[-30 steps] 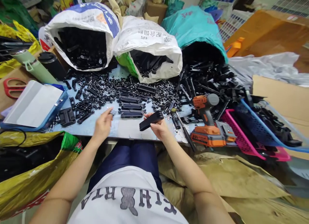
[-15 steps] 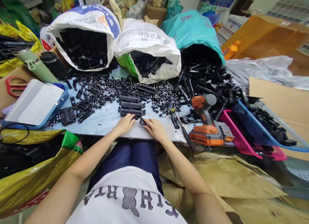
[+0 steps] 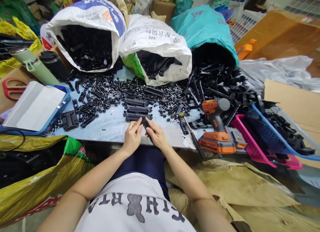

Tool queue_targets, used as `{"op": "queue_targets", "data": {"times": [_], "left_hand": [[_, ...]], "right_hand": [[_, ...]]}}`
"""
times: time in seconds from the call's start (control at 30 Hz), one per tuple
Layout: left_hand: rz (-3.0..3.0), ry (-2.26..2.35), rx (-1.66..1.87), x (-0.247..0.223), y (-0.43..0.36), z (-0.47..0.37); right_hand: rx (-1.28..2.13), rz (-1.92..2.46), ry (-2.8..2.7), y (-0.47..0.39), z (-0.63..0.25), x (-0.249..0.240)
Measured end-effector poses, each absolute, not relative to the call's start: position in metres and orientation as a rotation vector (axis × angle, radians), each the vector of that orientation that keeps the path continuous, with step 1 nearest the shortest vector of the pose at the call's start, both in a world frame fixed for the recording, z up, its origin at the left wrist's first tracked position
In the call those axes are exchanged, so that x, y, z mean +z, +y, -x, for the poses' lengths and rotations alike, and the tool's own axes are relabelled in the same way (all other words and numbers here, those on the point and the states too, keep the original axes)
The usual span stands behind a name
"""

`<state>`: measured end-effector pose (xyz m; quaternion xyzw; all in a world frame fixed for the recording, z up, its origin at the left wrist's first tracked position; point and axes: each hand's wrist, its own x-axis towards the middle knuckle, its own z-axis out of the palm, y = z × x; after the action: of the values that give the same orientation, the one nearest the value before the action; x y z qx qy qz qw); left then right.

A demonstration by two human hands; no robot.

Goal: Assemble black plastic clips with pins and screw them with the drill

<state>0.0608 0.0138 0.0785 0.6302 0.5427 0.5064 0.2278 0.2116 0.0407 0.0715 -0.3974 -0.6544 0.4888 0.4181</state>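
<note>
My right hand (image 3: 156, 134) is closed around a small black plastic part (image 3: 146, 126), held upright just above the front edge of the table. Right beside it, my left hand (image 3: 133, 137) is in a pinch with its fingertips at the part's upper end. Whatever lies between those left fingers is too small to make out. Just beyond both hands, several long black plastic bars (image 3: 138, 109) lie stacked in a row on the blue tabletop (image 3: 110, 125).
Loose screws and small black parts (image 3: 100, 95) cover the table's middle. Behind are two white sacks (image 3: 85, 18) and a teal sack (image 3: 202, 28). To the right stand an orange cordless drill (image 3: 217, 140), a screwdriver (image 3: 192, 135), and pink (image 3: 250, 148) and blue baskets (image 3: 265, 132).
Both hands have come together and drawn slightly toward me. The black part, low at the right fingertips before, is now raised and upright between the hands. The view has shifted slightly.
</note>
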Motion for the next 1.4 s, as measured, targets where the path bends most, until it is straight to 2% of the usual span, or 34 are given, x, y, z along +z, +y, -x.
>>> {"op": "queue_targets", "data": {"times": [0.13,0.23,0.33,0.43,0.5,0.6,0.7,0.87,1.0,1.17,1.33,1.4], "left_hand": [[-1.701,1.509,1.513,0.075,0.013,-0.071],[-1.727,1.509,1.427,0.065,0.012,-0.069],[-1.701,1.697,1.26,0.054,0.006,-0.062],[-1.989,1.781,0.936,0.053,0.003,-0.052],[-2.334,1.587,0.66,0.056,0.009,-0.046],[-2.656,1.256,0.333,0.06,0.024,-0.046],[-2.718,1.273,0.214,0.064,0.035,-0.051],[-2.691,1.456,0.091,0.074,0.033,-0.053],[-2.707,1.51,0.023,0.076,0.032,-0.049],[-2.637,1.661,0.049,0.074,0.03,-0.045],[-2.567,1.656,0.049,0.068,0.028,-0.042],[-2.543,1.65,0.057,0.065,0.03,-0.041]], "right_hand": [[1.213,1.03,-1.567,0.024,-0.195,0.061],[1.157,1.113,-1.644,0.019,-0.19,0.054],[1.04,1.182,-1.919,0.041,-0.205,0.054],[0.626,1.388,-1.959,0.097,-0.247,0.062],[0.28,1.615,-1.816,0.146,-0.284,0.07],[0.027,1.893,-1.728,0.214,-0.332,0.081],[-0.179,2.003,-1.844,0.261,-0.361,0.09],[-0.6,1.929,-2.379,0.303,-0.378,0.095],[-0.669,1.935,-2.506,0.319,-0.389,0.095],[-0.544,1.841,-2.616,0.312,-0.404,0.113],[-0.695,1.698,-2.641,0.248,-0.374,0.154],[-0.654,1.718,-2.66,0.205,-0.349,0.162]]}}
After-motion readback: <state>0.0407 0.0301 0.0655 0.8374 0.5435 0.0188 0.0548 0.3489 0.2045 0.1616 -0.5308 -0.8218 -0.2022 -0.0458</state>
